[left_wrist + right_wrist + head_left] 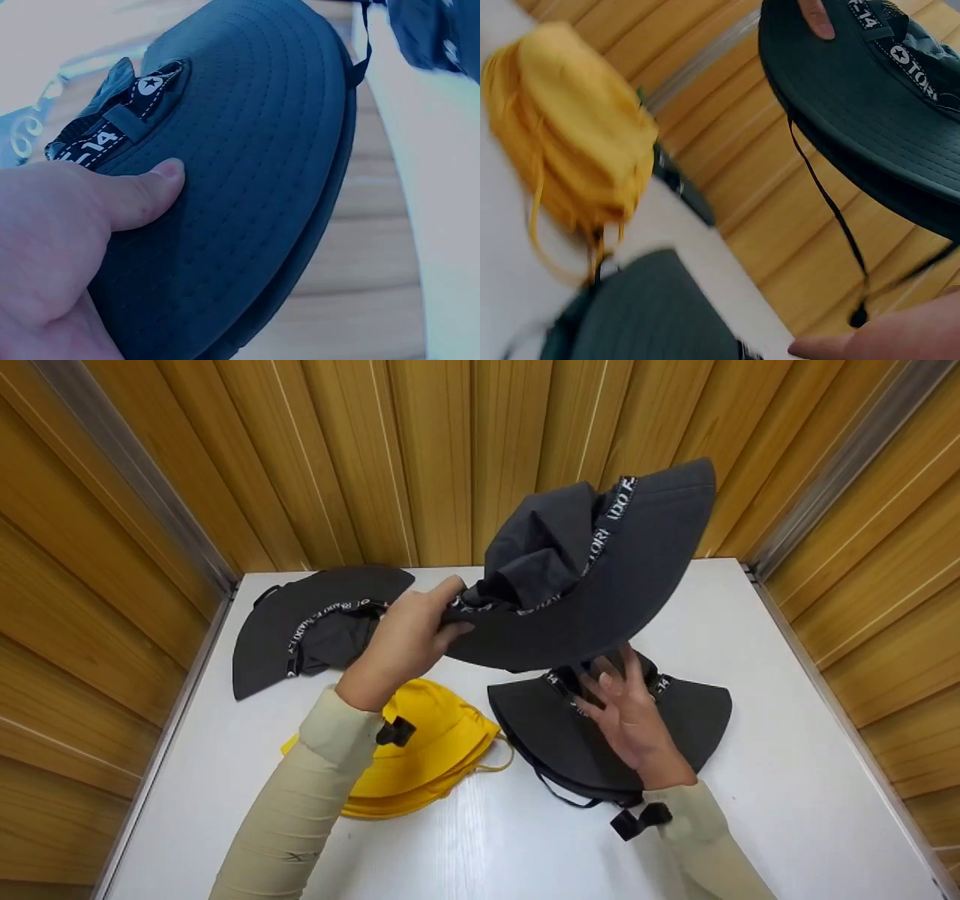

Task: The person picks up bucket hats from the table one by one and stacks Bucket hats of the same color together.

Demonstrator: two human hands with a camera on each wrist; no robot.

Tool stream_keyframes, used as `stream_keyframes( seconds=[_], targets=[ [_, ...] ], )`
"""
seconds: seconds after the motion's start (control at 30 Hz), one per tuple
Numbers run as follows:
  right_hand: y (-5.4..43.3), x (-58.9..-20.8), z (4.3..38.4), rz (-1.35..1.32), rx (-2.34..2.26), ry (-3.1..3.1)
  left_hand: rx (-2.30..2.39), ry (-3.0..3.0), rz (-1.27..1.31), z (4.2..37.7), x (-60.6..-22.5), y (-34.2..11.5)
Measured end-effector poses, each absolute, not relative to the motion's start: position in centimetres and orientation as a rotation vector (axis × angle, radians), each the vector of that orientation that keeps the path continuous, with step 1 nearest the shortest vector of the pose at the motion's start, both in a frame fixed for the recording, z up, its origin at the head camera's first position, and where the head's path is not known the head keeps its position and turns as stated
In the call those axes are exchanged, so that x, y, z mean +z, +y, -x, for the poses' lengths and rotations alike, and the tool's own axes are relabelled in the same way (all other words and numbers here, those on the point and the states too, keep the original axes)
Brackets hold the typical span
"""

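Observation:
My left hand (409,634) pinches the brim of a dark grey bucket hat (652,555), its thumb (146,196) lying flat on the stitched brim in the left wrist view. The hat is raised and tilted, with a white-lettered band round its crown. Its edge looks doubled, and a black cord (826,196) dangles from it in the right wrist view. Below it, my right hand (634,724) has its fingers spread over a second dark hat (697,720) lying on the table; whether they touch either hat I cannot tell.
Another dark hat (262,649) lies at the table's back left. Yellow bucket hats (427,735), seemingly stacked, lie at front centre with a loose cord. The white table (795,780) is enclosed by wood-patterned walls (435,457) at the back and sides.

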State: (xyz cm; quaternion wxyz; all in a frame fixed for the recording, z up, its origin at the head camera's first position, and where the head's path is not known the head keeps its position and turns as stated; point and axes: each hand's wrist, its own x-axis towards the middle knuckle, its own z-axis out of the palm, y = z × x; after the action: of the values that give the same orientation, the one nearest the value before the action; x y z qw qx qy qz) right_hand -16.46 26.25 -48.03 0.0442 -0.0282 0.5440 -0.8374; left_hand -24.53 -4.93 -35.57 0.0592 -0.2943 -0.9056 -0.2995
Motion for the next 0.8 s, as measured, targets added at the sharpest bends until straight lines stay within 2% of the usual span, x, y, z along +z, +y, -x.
stream_keyframes(
  seconds=[0.13,0.23,0.43,0.67,0.8],
  targets=[
    [25.1,-47.0,17.1,0.168,-2.776,1.242,-0.958,-2.770,1.013,23.6,-34.9,-4.3],
    [24.4,-46.7,17.5,0.123,-2.948,0.990,-0.996,-2.804,1.087,23.6,-35.0,-4.2],
    [23.7,-47.2,17.6,0.066,-3.075,0.930,-1.040,-2.851,1.096,24.0,-36.2,-4.4],
    [23.4,-47.8,17.1,0.170,-3.193,0.822,-1.264,-2.636,0.780,24.1,-39.3,-5.0],
    [23.0,-47.8,16.9,0.209,-3.230,0.772,-1.870,-2.181,0.417,23.5,-42.6,-3.9]
  ],
)
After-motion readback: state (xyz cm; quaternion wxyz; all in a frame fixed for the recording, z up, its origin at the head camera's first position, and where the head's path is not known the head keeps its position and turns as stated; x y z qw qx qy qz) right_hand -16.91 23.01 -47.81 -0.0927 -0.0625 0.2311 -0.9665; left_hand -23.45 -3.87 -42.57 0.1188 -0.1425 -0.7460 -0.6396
